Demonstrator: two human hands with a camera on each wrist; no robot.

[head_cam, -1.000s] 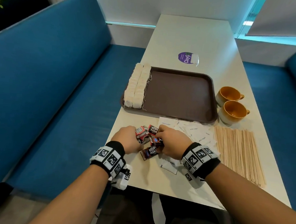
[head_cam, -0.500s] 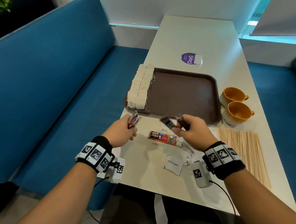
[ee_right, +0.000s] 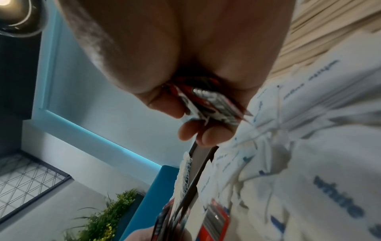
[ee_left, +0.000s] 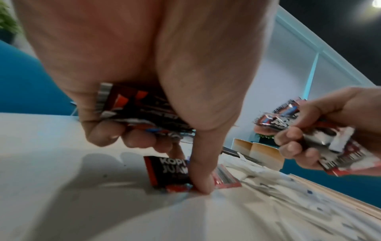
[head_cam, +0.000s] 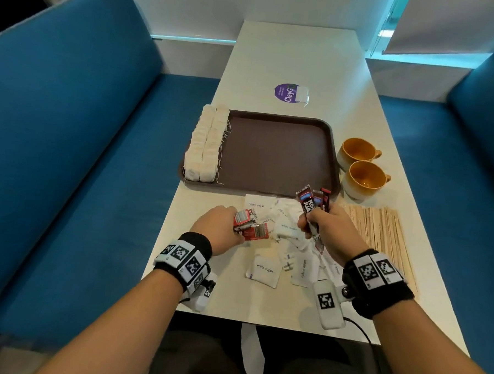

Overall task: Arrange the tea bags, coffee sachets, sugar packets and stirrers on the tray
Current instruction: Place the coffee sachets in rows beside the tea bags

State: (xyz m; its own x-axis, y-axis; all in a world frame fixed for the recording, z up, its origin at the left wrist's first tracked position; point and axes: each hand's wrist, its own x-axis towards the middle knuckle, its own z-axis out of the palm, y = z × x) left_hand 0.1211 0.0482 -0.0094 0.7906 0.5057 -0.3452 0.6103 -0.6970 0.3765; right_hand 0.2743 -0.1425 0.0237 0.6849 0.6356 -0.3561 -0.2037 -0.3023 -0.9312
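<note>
A brown tray (head_cam: pixel 276 157) lies mid-table with two rows of white tea bags (head_cam: pixel 205 147) along its left side. My left hand (head_cam: pixel 223 228) grips several red coffee sachets (head_cam: pixel 245 218) (ee_left: pixel 142 110), and its thumb presses one more sachet (ee_left: pixel 164 169) (head_cam: pixel 256 232) flat on the table. My right hand (head_cam: pixel 328 228) holds a bundle of upright coffee sachets (head_cam: pixel 311 201) (ee_right: pixel 208 101) just in front of the tray's near edge. White sugar packets (head_cam: pixel 264 270) lie scattered between and below my hands. Wooden stirrers (head_cam: pixel 378 231) lie in a row to the right.
Two orange cups (head_cam: pixel 361 167) stand right of the tray. A purple sticker (head_cam: pixel 288 92) sits beyond the tray on the white table (head_cam: pixel 295 52). Blue bench seats (head_cam: pixel 72 120) flank both sides; the table's near edge runs just behind my wrists.
My left hand has dropped onto the sachet that lay alone on the table and now pins it. My right hand has drawn back toward me and turned its sachets upright.
</note>
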